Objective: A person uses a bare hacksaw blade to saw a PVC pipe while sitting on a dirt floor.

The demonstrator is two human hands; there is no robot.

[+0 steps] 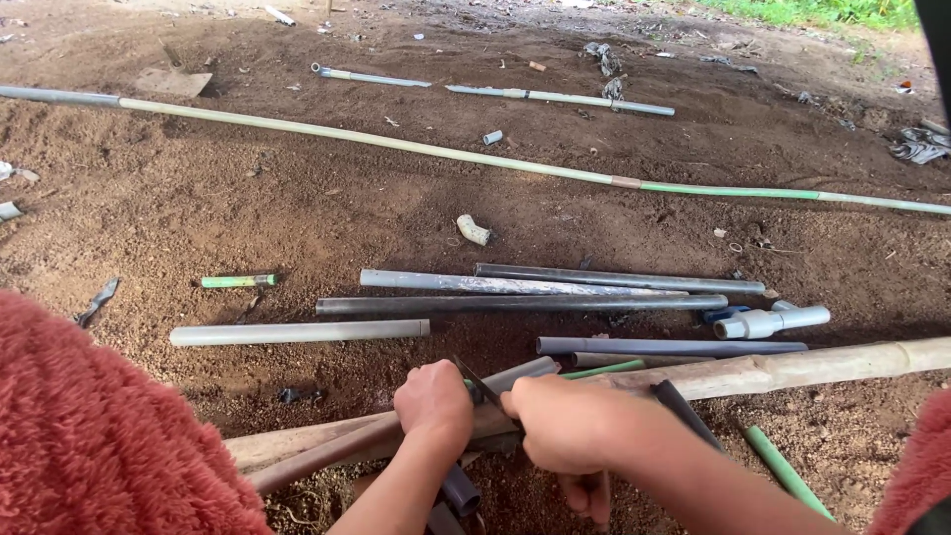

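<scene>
Both hands sit at the bottom centre, above bare brown soil: the left hand (434,404) is closed in a fist around a grey pipe (515,376) that rests across a thick bamboo pole (792,369), and the right hand (570,421) is closed on the handle of a thin dark saw blade (479,384), which lies across that grey pipe between the two hands. Red fuzzy sleeves fill the lower left and lower right corners. Largest item in view: a very long pale pipe (396,146) running across the ground from the upper left to the right edge, with a green stretch near its right end. Next, the bamboo pole runs from the lower left up to the right edge, passing under the hands. Beyond it lie several loose lengths, near one another: two dark grey pipes (515,304) side by side, a pale grey pipe (297,332) to their left, and another dark length (674,347) just above the bamboo. Two shorter pale pipes (560,97) lie far off near the top. A grey valve fitting (771,320) lies at the right end of the dark pipes. Smaller items: a short green pipe piece (238,281) at left and a pale elbow fitting (474,230) alone on the soil.
</scene>
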